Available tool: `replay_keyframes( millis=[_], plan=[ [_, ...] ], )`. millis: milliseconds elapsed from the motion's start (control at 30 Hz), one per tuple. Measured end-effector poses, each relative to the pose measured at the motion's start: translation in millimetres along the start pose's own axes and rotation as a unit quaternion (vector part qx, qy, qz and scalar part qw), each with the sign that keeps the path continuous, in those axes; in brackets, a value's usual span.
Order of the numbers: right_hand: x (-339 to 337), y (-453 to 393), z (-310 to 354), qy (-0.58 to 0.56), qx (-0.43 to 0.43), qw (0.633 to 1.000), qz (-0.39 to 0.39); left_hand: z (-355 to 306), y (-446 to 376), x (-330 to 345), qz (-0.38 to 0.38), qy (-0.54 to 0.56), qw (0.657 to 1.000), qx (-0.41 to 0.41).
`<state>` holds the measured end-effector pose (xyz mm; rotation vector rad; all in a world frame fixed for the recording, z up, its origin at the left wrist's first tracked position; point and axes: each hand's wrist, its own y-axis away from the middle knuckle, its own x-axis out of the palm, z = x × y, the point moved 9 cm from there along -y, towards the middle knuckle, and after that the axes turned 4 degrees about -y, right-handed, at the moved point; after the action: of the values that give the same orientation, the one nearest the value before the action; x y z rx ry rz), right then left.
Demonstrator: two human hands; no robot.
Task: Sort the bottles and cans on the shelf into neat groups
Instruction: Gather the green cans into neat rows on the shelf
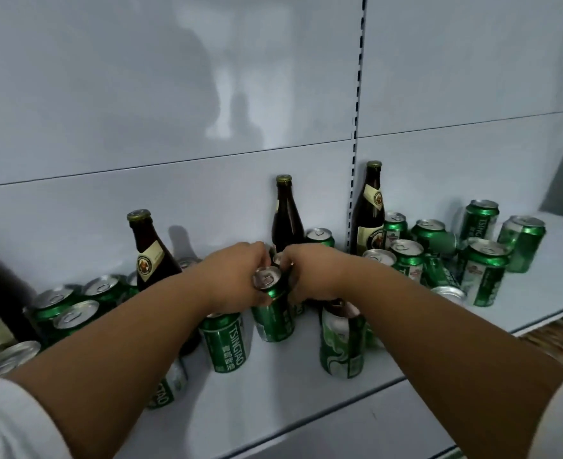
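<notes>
Low in the frame, two bare forearms in white sleeves (5,422) reach up to the centre of the white shelf (306,409). There the left hand (237,276) curls round a tilted green can (272,306), gripping its top, while the right hand (316,270) closes on a second can (278,259) just behind. Farther back stand three brown bottles (286,213), with green cans (482,273) clustered at centre right.

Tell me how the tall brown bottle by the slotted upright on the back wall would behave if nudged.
The brown bottle stands upright, tall and narrow, so it probably tips rather than slides. It looks like glass, so likely heavy and breakable. Green cans crowd its right side; falling that way, it would probably knock them.
</notes>
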<state>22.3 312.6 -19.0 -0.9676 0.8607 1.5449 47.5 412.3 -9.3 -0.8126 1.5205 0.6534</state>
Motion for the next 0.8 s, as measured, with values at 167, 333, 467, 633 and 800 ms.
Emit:
replay_keyframes(
  millis=[167,333,467,633,800],
  plan=[
    [-42,14,-34,0.032,0.045,0.995,-0.084,1,-12,9,0.023,-0.072,0.997,0.026],
    [-36,7,-54,0.085,0.058,0.993,-0.064,-4,-16,14,0.016,-0.099,0.994,0.042],
    [-27,-17,-65,0.159,0.047,0.986,-0.016,-30,-20,8,-0.062,-0.091,0.991,0.081],
    [-51,-41,-94,0.229,0.043,0.972,0.02,-67,-44,0,-0.09,-0.041,0.989,0.106],
    [-78,-45,-140,0.2,0.028,0.979,0.024,-102,-95,6,-0.034,-0.084,0.993,0.082]
  ],
)
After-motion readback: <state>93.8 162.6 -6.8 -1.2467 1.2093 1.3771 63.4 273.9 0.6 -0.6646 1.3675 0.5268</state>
